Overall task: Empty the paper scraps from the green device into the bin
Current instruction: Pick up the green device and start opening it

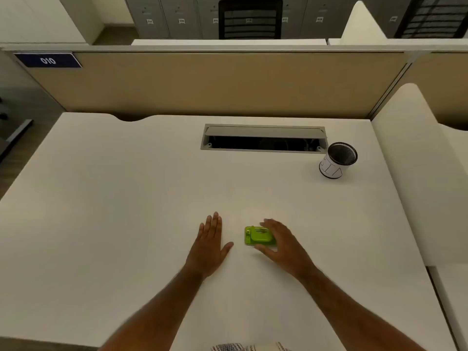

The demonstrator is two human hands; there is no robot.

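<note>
A small bright green device (pixel 257 236) lies flat on the white desk (pixel 126 198), near the middle front. My right hand (pixel 283 245) hovers over its right side with fingers spread; the thumb sits by its near edge and the fingertips by its far edge, without closing on it. My left hand (pixel 210 245) rests flat on the desk a little to the left of the device, palm down, holding nothing. The bin (pixel 338 160), a small black mesh cup wrapped in white paper, stands upright at the back right of the desk.
An open grey cable tray (pixel 263 138) is set into the desk at the back centre. A tan partition (pixel 215 82) closes off the far edge. A white divider (pixel 410 153) rises along the right side.
</note>
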